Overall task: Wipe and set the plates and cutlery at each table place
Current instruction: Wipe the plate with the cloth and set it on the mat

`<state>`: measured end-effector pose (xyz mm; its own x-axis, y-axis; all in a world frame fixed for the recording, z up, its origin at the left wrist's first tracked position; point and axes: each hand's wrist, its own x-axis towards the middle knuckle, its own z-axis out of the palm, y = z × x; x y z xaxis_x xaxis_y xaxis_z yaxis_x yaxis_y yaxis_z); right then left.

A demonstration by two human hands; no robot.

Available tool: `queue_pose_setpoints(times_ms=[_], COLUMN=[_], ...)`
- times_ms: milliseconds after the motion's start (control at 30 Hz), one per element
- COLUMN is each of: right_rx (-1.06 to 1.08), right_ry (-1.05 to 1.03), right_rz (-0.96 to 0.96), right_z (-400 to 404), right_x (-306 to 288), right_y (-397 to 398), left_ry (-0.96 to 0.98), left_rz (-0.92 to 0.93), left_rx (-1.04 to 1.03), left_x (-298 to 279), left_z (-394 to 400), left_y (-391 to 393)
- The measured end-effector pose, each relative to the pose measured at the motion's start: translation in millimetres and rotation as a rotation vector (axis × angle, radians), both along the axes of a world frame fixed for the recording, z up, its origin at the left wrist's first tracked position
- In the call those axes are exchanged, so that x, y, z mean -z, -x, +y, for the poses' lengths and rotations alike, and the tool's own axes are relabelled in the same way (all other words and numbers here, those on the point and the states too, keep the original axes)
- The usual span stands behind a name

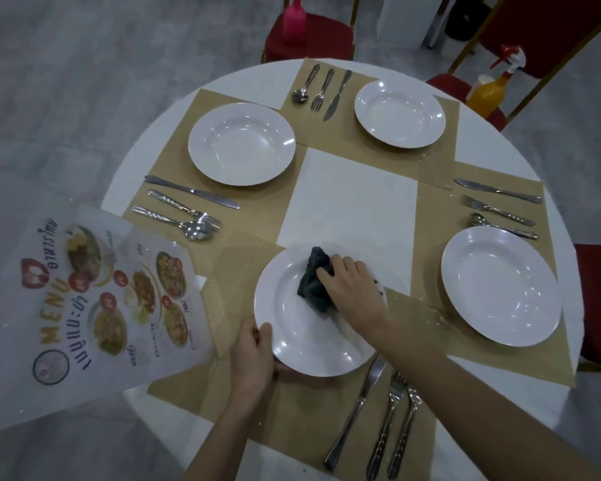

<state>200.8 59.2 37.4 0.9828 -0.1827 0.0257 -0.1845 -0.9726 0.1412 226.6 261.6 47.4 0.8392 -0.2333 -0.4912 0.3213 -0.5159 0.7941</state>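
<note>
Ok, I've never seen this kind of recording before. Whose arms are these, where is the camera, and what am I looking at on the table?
There is no robot here. A person wears one wide-angle camera on the head, looking down, so the arms reaching in from the bottom are their own.

The left hand grips the rim of the nearest plate. The right hand presses a dark cloth into that plate, apparently wiping it.

The round white table carries four tan placemats, each with a white plate and a knife, fork and spoon beside it. A printed menu lies over the table's left edge. Two spray bottles stand on the red chairs beyond.
</note>
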Motion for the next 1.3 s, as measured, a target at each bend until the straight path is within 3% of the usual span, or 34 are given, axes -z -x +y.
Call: queue_pose_setpoints(times_ms=[100, 200, 367, 500, 600, 800, 1000, 1100, 1300], right_rx=[0.125, 0.046, -0.287, -0.404, -0.360, -0.004, -0.021, -0.133, -0.020], right_ry=[-0.198, -0.312, -0.263, -0.155, -0.112, -0.217, -0.325, -0.197, 0.095], right_rz=[-0.048, -0.053, -0.004, 0.077, 0.113, 0.052, 0.003, 0.070, 0.160], right_z=[23.2, 53.2, 61.7, 33.6, 21.2, 57.5, 84.1, 44.3, -21.3], right_x=[4.8, 6.8, 0.7, -10.2, -9.0, 12.9, 11.1, -5.8, -36.6], right_y=[9.6, 9.3, 29.5, 54.8, 68.5, 27.9, -3.8, 11.9, 35.1], left_ry=[-0.033, -0.054, -0.110, -0.060, -0.070, -0.156, -0.191, -0.153, -0.114], left_rz=[-0.049, -0.069, -0.068, -0.052, -0.099, -0.186, -0.163, -0.180, -0.190], left_rx=[0.007, 0.004, 0.002, 0.003, 0.037, 0.054, 0.034, 0.002, -0.029], left_x=[-1.9, -3.6, 2.7, 6.5, 5.9, 5.3, 1.9, 2.9, 6.9], left_z=[-4.5, -5.9, -1.0, 3.5, 3.8, 3.8, 6.3, 9.5, 1.9], left_y=[0.4, -3.8, -10.3, -7.2, -5.9, -0.3, -7.6, -10.6, -8.2])
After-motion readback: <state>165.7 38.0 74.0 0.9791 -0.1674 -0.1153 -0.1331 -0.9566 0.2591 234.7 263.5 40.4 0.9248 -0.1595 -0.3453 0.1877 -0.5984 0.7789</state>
